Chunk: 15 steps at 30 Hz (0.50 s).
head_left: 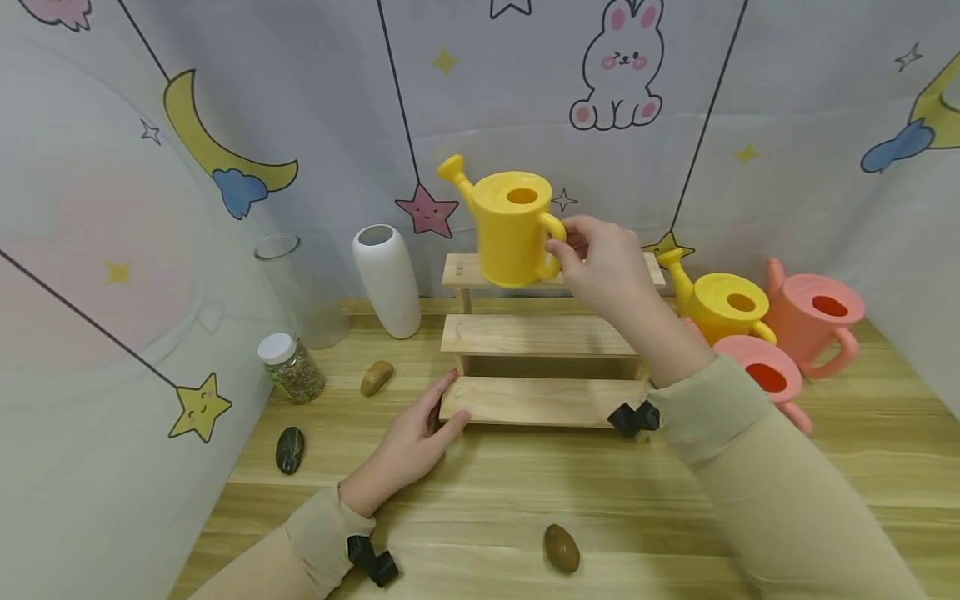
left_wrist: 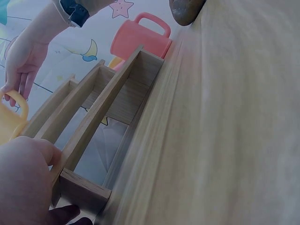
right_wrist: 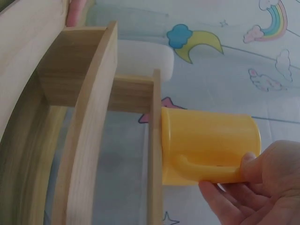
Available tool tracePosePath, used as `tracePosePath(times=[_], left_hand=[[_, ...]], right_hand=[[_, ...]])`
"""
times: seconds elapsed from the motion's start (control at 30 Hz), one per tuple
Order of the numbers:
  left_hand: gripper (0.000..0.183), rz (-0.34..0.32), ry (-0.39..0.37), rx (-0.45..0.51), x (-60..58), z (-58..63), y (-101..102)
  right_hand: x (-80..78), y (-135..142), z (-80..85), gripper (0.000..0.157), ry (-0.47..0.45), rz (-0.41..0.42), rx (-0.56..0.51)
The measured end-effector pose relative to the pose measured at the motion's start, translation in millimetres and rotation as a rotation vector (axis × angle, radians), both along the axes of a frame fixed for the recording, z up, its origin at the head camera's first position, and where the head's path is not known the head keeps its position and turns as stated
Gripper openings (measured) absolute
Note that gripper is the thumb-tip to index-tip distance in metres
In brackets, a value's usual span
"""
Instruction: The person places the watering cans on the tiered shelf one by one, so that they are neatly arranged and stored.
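Observation:
My right hand (head_left: 603,262) pinches the handle of a yellow watering can (head_left: 510,225), thumb on one side and fingers on the other. The can is upright, its spout pointing left. In the right wrist view the base of the watering can (right_wrist: 211,140) meets the top board of a three-tier wooden step shelf (head_left: 540,333); whether its weight rests there I cannot tell. At the shelf's lower left end, my left hand (head_left: 405,446) holds the lowest board. The left wrist view shows the left hand (left_wrist: 23,180) around that end of the shelf (left_wrist: 86,190).
Right of the shelf stand another yellow watering can (head_left: 716,304) and two pink watering cans (head_left: 813,312). On the left are a white vase (head_left: 390,287), a clear glass vase (head_left: 311,304), a lidded jar (head_left: 292,371) and stones (head_left: 289,450). A brown stone (head_left: 561,548) lies in front.

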<state>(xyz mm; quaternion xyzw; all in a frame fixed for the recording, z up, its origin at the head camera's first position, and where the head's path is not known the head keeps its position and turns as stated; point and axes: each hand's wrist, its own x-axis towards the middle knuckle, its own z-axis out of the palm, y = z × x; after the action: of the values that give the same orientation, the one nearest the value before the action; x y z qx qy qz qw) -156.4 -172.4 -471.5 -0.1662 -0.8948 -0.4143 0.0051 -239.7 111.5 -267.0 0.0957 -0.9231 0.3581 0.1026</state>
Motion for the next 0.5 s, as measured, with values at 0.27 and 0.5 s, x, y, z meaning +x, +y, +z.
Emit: tracePosePath(times=[0.27, 0.5], left_hand=[[0.072, -0.002, 0.006, 0.012, -0.7, -1.7, 0], [0.072, 0.001, 0.003, 0.012, -1.6, -2.3, 0]], right_hand=[[-8.4, -15, -6.0, 0.036, 0.039, 0.021, -0.004], [-10.8, -21, -8.4, 0.037, 0.049, 0.019, -0.011]])
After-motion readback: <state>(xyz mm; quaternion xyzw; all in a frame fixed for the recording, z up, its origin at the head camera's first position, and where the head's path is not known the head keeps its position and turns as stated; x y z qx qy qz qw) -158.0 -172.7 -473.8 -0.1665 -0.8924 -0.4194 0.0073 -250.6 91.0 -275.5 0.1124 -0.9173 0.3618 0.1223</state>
